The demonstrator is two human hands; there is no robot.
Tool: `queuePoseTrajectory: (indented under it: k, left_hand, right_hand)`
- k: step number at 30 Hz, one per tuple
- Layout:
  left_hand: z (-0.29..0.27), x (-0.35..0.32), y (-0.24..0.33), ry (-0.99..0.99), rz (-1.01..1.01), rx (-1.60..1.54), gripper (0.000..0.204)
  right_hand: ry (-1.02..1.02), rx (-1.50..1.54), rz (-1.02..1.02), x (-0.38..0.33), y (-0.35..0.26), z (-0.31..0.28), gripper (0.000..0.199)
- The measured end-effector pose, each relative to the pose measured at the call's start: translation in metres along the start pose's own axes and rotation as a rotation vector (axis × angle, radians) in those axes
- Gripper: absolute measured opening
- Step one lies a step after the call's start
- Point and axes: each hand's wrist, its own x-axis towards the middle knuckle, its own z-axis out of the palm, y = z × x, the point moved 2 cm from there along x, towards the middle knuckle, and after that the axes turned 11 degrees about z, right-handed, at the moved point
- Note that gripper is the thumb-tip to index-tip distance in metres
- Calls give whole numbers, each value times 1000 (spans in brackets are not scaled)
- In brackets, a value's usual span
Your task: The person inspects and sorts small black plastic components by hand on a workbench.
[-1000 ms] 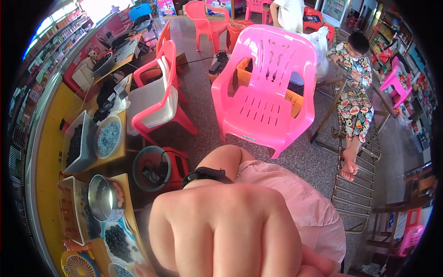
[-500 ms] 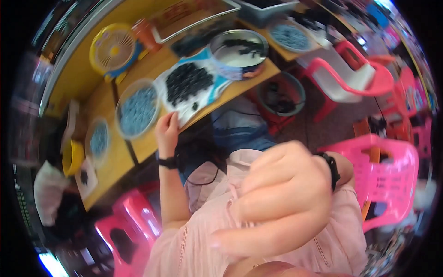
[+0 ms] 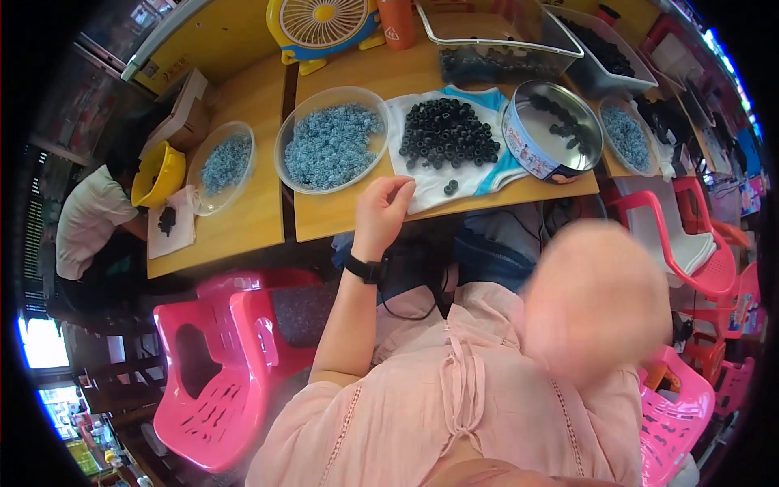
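A right hand (image 3: 596, 304), blurred and raised closest to the lens, hangs off the near edge of a wooden table (image 3: 320, 217); whether its fingers are spread or gripping anything cannot be told. The left hand (image 3: 381, 217), a black band (image 3: 363, 269) at its wrist, rests at that near edge, fingers curled and thumb drawn against the forefinger; whether anything is pinched there cannot be made out. Just beyond it, a white cloth (image 3: 423, 180) with blue trim reaches almost to the edge, bearing a few loose beads (image 3: 450, 187) in front of a broad pile of black beads (image 3: 450, 134). A tug on the cloth, or a careless wrist, could send those front beads rolling to the floor. To the right, a round metal tin (image 3: 527, 150) stands by the near right corner, where a knock from the raised hand might tip it. To the left, a clear bowl (image 3: 324, 191) of pale blue beads (image 3: 333, 146) leaves only a strip of wood before the edge, the widest room for the left hand to move. Toward the far edge stand a clear bin (image 3: 487, 45), an orange can (image 3: 396, 24) and a yellow fan (image 3: 323, 14), limiting reach.
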Motion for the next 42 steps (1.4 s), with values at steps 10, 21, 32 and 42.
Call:
queuePoseTrajectory:
  k: [10,21,32,42]
  left_hand:
    - [-3,7,-2,-1,-27,-49,19]
    - [-6,7,4,-1,-103,-162,22]
    - [-14,10,19,-30,-253,-778,29]
    - [-5,11,11,-14,-393,-1101,20]
  right_hand:
    - [-340,-646,535,-30,271,58,21]
    - [-547,-842,470,-23,297,64,25]
    - [-296,-195,405,-41,182,95,37]
    - [-429,-166,442,-35,187,83,35]
